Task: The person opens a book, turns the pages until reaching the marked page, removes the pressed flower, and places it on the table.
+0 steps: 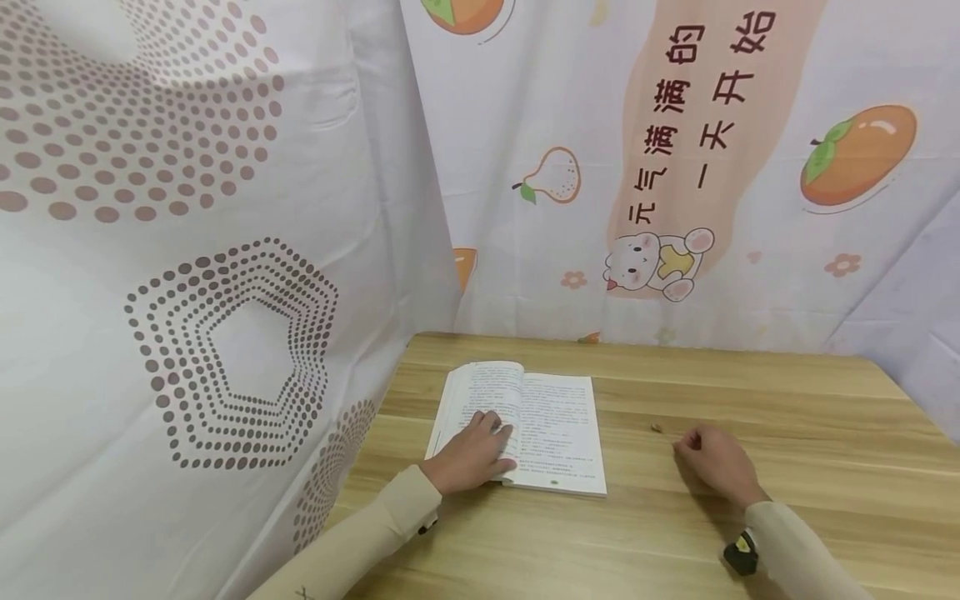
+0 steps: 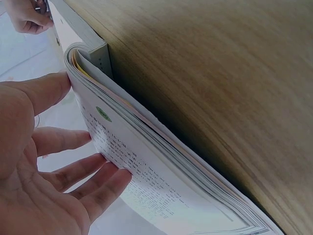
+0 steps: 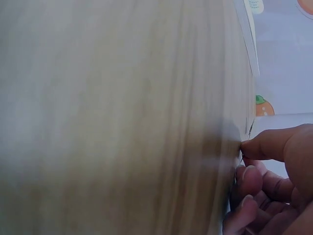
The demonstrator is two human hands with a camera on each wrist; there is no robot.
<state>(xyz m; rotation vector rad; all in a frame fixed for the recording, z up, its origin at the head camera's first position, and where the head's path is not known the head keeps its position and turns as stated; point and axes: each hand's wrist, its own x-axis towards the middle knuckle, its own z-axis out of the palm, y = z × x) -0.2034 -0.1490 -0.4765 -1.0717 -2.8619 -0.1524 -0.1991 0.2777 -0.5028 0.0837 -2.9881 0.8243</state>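
Observation:
An open book [image 1: 558, 433] with printed pages lies on the wooden table, its left side the thicker stack. My left hand [image 1: 472, 454] rests on the left page near the fold, fingers spread and loosely bent. In the left wrist view, the fingertips of the left hand [image 2: 63, 147] touch the page, and the thumb lies by the curved fold. Right of the book, my right hand [image 1: 716, 462] rests low at the table with curled fingers. Thumb and forefinger of the right hand [image 3: 269, 176] come together at the tabletop; nothing shows plainly between them. A tiny brown thing [image 1: 657, 428] lies just left of it.
The wooden table [image 1: 825, 433] reaches back to a white curtain [image 1: 525, 250] printed with fruit and lettering. Another white curtain [image 1: 360, 208] with dotted patterns hangs along the left side. A black wrist device [image 1: 741, 554] sits at the right sleeve.

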